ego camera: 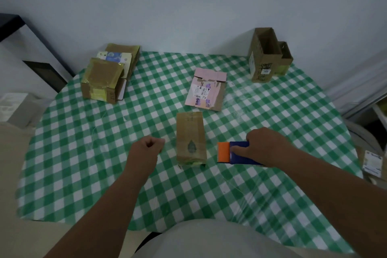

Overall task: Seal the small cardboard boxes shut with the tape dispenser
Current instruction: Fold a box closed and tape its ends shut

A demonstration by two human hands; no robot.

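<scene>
Near tabletop [83, 153] edge: left hand [146, 148] fisted, empty; right hand [266, 144] gripping blue-and-orange tape dispenser [230, 153] beside narrow brown cardboard box [190, 138]. Unsteadied, box may slide during taping.

Hands either side of a small brown box [191, 139] on the checked worktop [83, 153]
Right hand [266, 145] grips the blue-and-orange tape dispenser [228, 153]; left hand [146, 146] curled, holding nothing.

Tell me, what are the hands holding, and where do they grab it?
The right hand grips the tape dispenser around its blue body, behind the orange end. The left hand is curled into a fist and holds nothing.
</scene>
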